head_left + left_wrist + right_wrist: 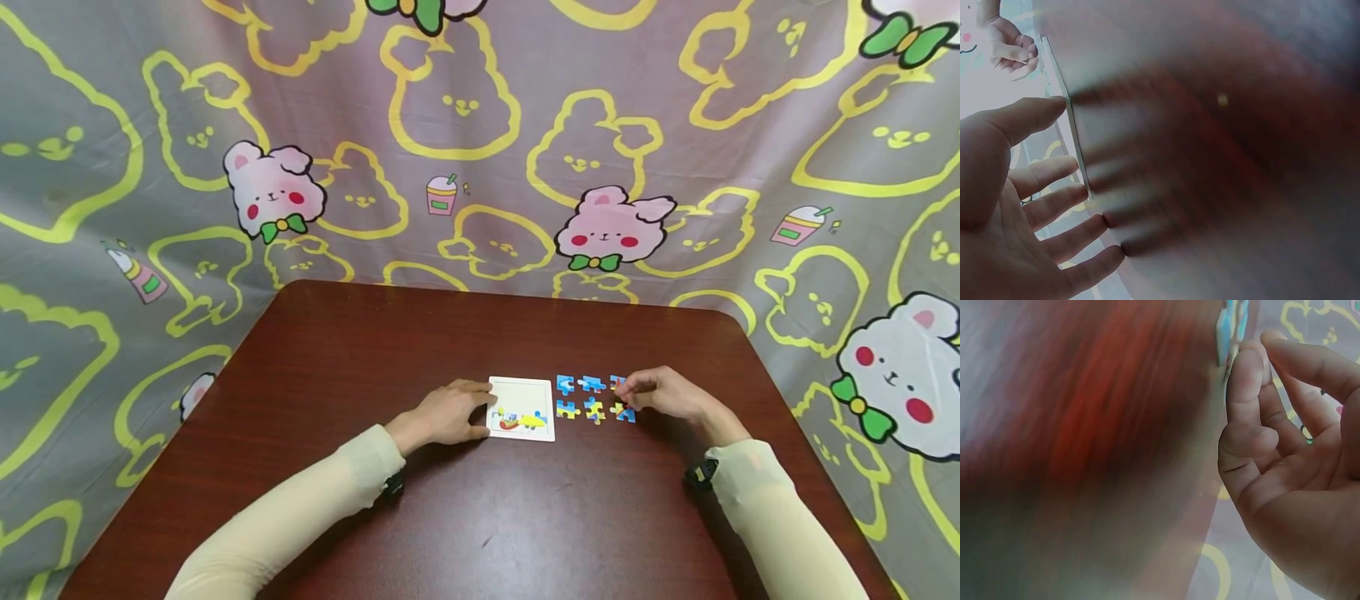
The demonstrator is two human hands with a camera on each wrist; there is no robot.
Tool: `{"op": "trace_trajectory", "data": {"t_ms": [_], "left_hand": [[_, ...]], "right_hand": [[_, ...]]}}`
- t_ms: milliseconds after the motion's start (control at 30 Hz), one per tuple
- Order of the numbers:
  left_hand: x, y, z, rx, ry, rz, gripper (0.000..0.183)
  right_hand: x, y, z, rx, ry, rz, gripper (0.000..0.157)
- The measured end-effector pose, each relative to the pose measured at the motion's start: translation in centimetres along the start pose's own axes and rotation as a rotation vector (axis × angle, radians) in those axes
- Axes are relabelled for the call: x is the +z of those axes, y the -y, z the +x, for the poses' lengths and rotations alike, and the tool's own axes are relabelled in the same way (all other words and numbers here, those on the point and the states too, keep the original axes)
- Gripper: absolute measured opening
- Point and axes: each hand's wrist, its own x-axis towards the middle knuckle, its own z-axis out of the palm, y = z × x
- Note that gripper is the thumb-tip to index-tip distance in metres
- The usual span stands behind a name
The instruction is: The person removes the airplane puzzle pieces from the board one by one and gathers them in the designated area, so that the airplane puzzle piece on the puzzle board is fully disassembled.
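A white-framed puzzle board (522, 383) lies flat on the table, with a strip of coloured picture along its lower part. My left hand (450, 412) rests at its left side; the spread thumb and fingers touch the edge of the board (1054, 69) in the left wrist view. Right of the board, several jigsaw pieces (591, 383) lie in two rows. My right hand (663, 392) is at the right end of these rows, fingers curled, fingertips right at a red-and-blue piece (617, 381) they partly cover. I cannot tell whether they pinch it.
The brown table (480, 517) has rounded far corners. A patterned curtain (465, 183) hangs close behind it and along both sides. Dark wrist devices (701, 473) sit at both cuffs.
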Motion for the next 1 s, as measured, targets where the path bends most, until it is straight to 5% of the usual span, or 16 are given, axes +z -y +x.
{"op": "trace_trajectory", "data": {"t_ms": [167, 1000], "left_hand": [[0.0, 0.0, 0.0, -0.003, -0.001, 0.004, 0.057], [-0.2, -0.1, 0.0, -0.032, 0.015, -0.019, 0.065]], "right_hand": [[0.4, 1.2, 0.3, 0.041, -0.005, 0.000, 0.022], [3.7, 5.4, 3.1, -0.020, 0.032, 0.016, 0.025]]}}
